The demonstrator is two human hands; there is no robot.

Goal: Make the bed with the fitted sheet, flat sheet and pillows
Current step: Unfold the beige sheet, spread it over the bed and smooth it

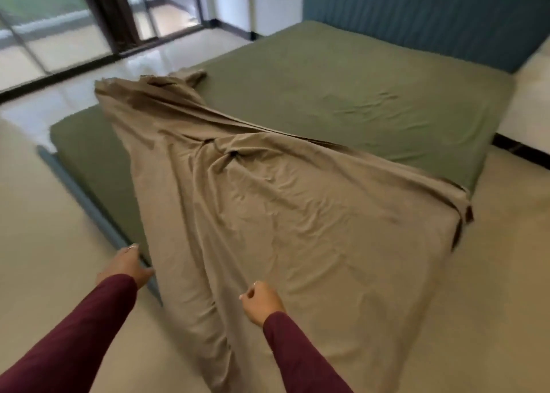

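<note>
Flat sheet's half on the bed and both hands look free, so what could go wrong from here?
The tan flat sheet lies bunched diagonally and trails onto the floor; it may get stepped on or dirtied. Neither the left hand nor the right hand grips it, so it might slide off the green fitted sheet.

The flat sheet (268,214) is tan woven cloth, matt and heavily creased, bunched into ridges along its upper edge. The fitted sheet (342,95) is olive-green cloth, matt and mostly smooth, with a patch of fine wrinkles. The headboard (416,12) looks like blue-grey ribbed upholstery. The floor (59,202) is pale glossy tile that reflects window light. Both sleeves (74,339) are maroon matt fabric.
</note>
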